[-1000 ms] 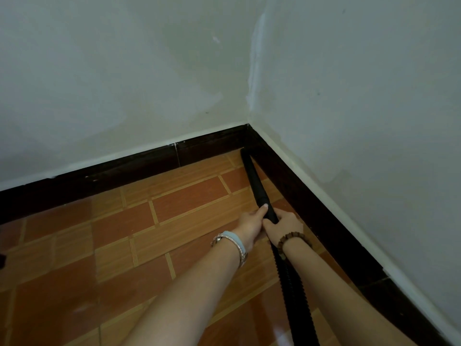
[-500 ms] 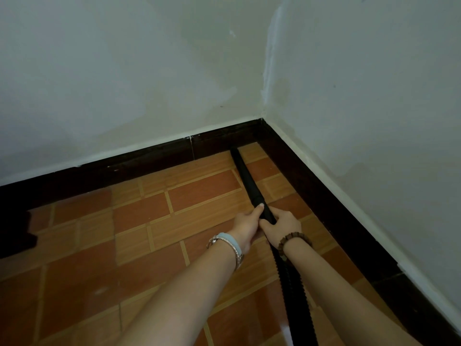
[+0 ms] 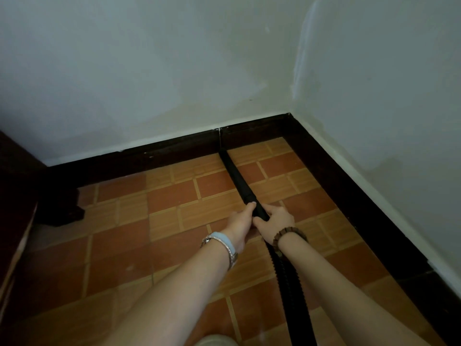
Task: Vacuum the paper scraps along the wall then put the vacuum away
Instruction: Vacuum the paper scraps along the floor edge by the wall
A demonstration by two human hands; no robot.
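Right, vacuuming step: your left hand (image 3: 239,223) and right hand (image 3: 276,222) both grip the nozzle (image 3: 236,178), tip at the skirting (image 3: 162,156) near the corner. No scraps visible; next, sweep along the wall (image 3: 149,83).

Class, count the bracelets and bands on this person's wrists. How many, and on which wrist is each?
3. A light blue band and a silver bracelet sit together on the left wrist; a brown beaded bracelet circles the right wrist. Others may be hidden underneath.

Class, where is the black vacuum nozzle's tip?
Head view, centre: the black plastic vacuum nozzle reaches the dark baseboard of the far wall, left of the corner.
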